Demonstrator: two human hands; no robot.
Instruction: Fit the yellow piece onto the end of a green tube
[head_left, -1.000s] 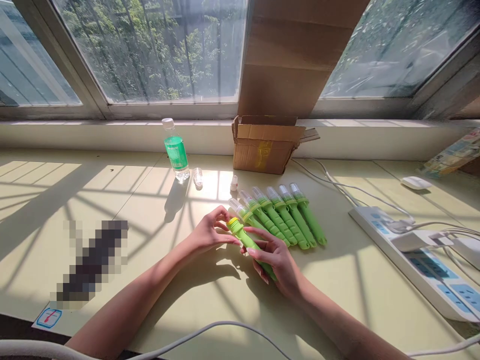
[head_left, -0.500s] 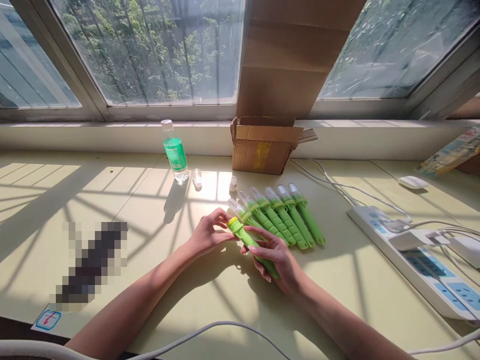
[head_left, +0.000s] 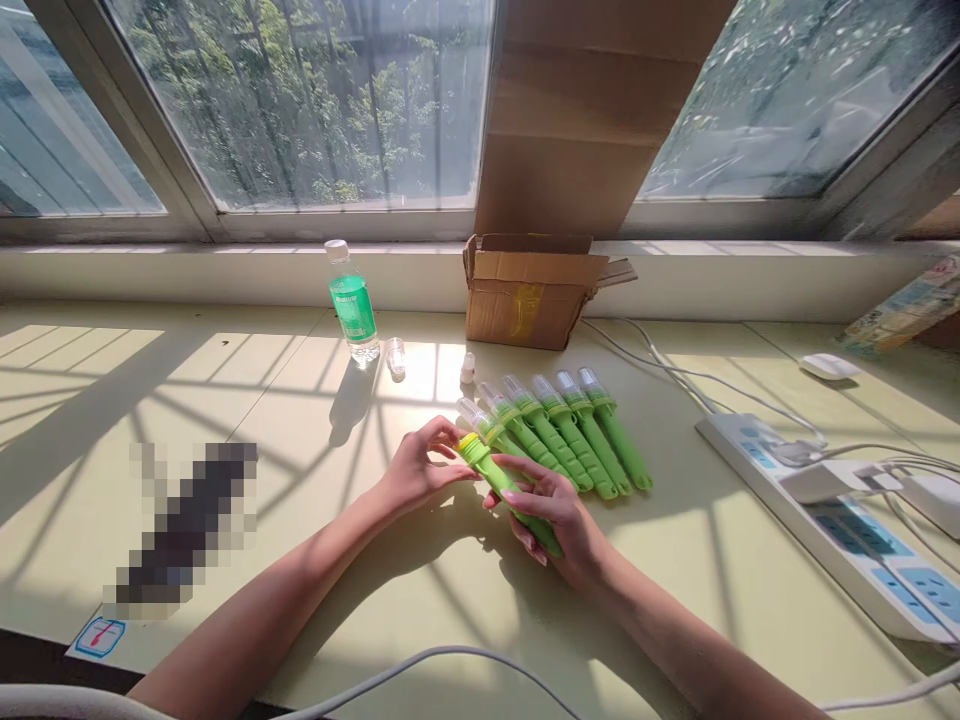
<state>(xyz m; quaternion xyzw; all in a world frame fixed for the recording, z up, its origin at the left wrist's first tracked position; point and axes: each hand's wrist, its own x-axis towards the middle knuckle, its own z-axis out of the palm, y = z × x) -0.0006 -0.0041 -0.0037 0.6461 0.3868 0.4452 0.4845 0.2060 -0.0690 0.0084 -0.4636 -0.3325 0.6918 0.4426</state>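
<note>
A green stick-shaped tool [head_left: 495,477] with a yellow tip lies slanted between my two hands. My right hand [head_left: 555,520] is wrapped round its lower shaft. My left hand [head_left: 421,465] pinches its yellow top end with thumb and fingertips. Just behind, a row of several like green tools [head_left: 570,440] with clear caps lies side by side on the pale green table [head_left: 225,400].
A green-labelled bottle [head_left: 351,305], a clear cap [head_left: 395,356] and a small white cap [head_left: 468,367] stand further back. An open cardboard box [head_left: 529,290] sits by the window sill. A power strip [head_left: 832,520] with plugs and cables lies at right, a white mouse [head_left: 829,366] beyond it.
Both hands stay on the green tool; the left fingers have shifted slightly on its yellow tip. Nothing else has moved.
</note>
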